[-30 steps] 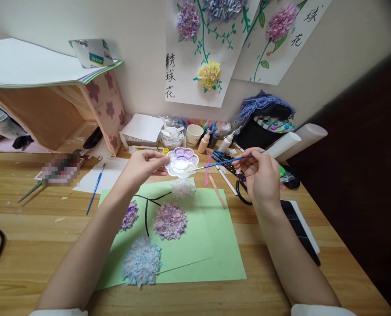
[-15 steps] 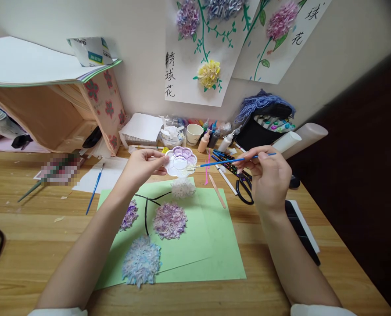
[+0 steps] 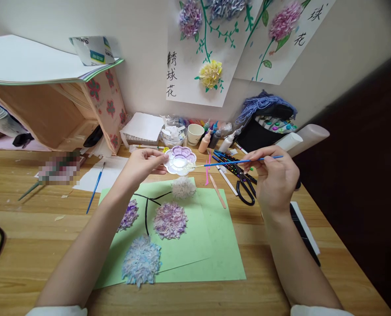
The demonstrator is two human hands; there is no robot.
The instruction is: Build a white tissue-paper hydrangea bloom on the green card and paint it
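Between thumb and fingers, my left hand (image 3: 147,166) holds a white flower-shaped paint palette (image 3: 179,161) with purple in some wells. My right hand (image 3: 274,180) grips a thin blue paintbrush (image 3: 228,163), its tip at the palette's right-hand well. Under the palette lies green paper (image 3: 211,237) with black painted stems. On it are a white paper-petal flower (image 3: 183,188), a pink-purple flower (image 3: 170,220), a pale blue flower (image 3: 141,260) and a purple flower (image 3: 128,215), partly hidden by my left forearm.
Black-handled scissors (image 3: 246,193) lie among pens beside my right hand. A paper cup (image 3: 195,134), paint bottles (image 3: 204,142) and a tub of paper scraps (image 3: 173,134) line the wall. Another blue brush (image 3: 95,188) rests on white paper at left. A peach box (image 3: 111,109) stands behind.
My right hand and the brush have shifted slightly to the right, the brush tip moving a little across the palette's edge. My left hand keeps hold of the palette.
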